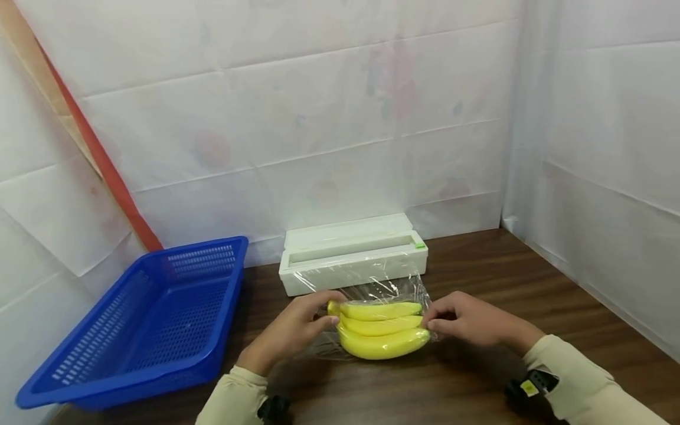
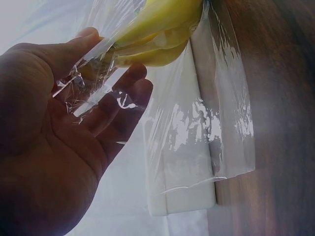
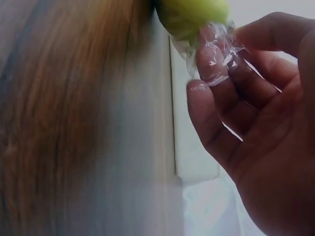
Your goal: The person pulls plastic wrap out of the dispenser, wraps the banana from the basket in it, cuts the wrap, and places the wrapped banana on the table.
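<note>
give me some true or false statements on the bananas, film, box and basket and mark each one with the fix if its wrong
1. Three bananas lie side by side between the left hand and the right hand. True.
2. The basket is red. False: it is blue.
3. The white box behind the bananas is closed. False: it stands open.
4. The clear film shows at both ends of the bananas. True.
5. The right hand rests on the basket. False: it holds film at the bananas' tips, and the basket is over on the left hand's side.
</note>
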`<action>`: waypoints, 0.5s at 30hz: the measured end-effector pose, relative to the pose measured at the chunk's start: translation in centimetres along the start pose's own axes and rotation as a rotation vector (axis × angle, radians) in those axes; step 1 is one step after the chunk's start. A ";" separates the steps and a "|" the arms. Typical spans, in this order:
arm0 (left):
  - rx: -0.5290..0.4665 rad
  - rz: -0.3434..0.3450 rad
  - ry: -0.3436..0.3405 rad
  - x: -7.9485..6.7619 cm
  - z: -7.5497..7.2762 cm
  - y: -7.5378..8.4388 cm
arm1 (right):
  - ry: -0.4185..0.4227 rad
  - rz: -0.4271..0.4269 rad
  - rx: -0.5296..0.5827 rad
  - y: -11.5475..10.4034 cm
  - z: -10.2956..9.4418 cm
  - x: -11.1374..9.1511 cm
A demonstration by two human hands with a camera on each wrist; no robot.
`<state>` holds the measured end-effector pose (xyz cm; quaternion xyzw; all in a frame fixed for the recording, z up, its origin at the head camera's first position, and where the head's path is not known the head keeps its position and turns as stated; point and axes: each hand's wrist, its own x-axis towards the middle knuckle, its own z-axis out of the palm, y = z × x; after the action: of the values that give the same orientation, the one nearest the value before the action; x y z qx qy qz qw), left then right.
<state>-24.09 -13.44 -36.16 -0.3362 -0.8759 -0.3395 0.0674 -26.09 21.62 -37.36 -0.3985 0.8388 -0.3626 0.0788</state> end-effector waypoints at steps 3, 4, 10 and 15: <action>-0.021 0.033 -0.011 0.5 0.4 0.1 | 0.009 -0.004 0.032 0.4 -0.4 -0.6; -0.013 0.037 -0.012 0.7 0.5 0.1 | 0.020 -0.002 0.041 0.5 -0.4 -0.8; 0.016 0.031 -0.006 0.8 0.7 0.1 | 0.066 0.014 0.137 0.4 0.1 -0.8; 0.010 0.027 -0.005 0.8 0.7 0.2 | 0.132 0.104 0.186 0.2 0.4 -0.5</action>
<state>-24.51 -12.39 -36.30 -0.3487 -0.8731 -0.3331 0.0714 -25.71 21.88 -37.84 -0.3206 0.8244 -0.4597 0.0791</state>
